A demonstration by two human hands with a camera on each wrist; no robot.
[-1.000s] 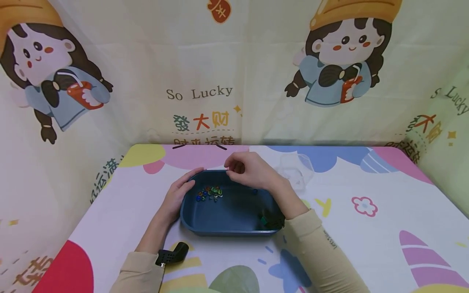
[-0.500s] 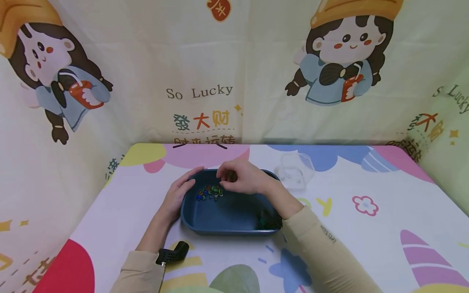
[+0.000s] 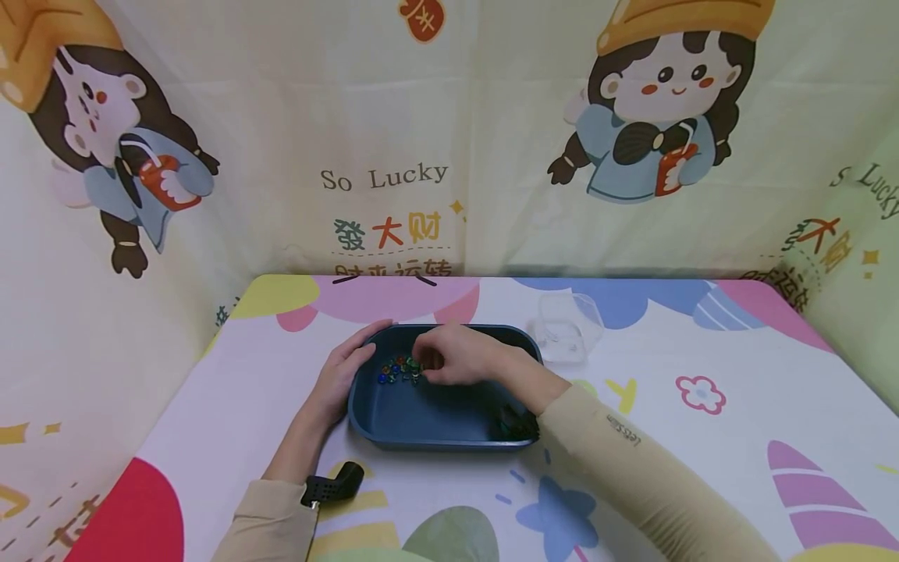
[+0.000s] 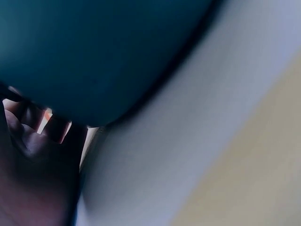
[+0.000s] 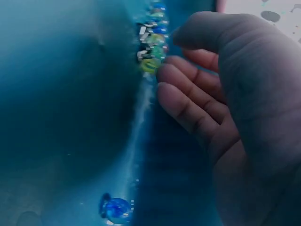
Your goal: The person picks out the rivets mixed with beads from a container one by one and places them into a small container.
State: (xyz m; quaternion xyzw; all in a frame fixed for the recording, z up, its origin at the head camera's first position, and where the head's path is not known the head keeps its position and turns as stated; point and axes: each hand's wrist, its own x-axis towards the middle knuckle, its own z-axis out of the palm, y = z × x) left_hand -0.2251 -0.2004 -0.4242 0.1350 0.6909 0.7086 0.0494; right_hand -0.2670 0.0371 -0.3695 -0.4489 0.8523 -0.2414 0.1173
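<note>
A dark blue tub (image 3: 449, 425) stands on the table. Several coloured glass marbles (image 3: 399, 368) are clustered in its left part, and one blue marble (image 5: 117, 209) lies apart in the right wrist view; the right arm hides it from the head view. My left hand (image 3: 339, 378) holds the tub's left end, thumb at the rim and fingers along the outside. Inside the tub, my right hand (image 3: 460, 355) hovers at the cluster's right side. Its fingers (image 5: 176, 99) are loosely bent, thumb apart from them, with nothing visible between.
Behind the tub to the right sits a clear plastic box (image 3: 565, 328). A black wrist device (image 3: 333, 484) hangs at my left cuff. Beside the right cuff, a dark shape (image 3: 516, 424) covers the tub's near right corner. A printed curtain (image 3: 492, 156) closes off the back.
My right hand has come down from above the tub's far rim, moving left and toward me to the marbles. The left hand and tub stay in place.
</note>
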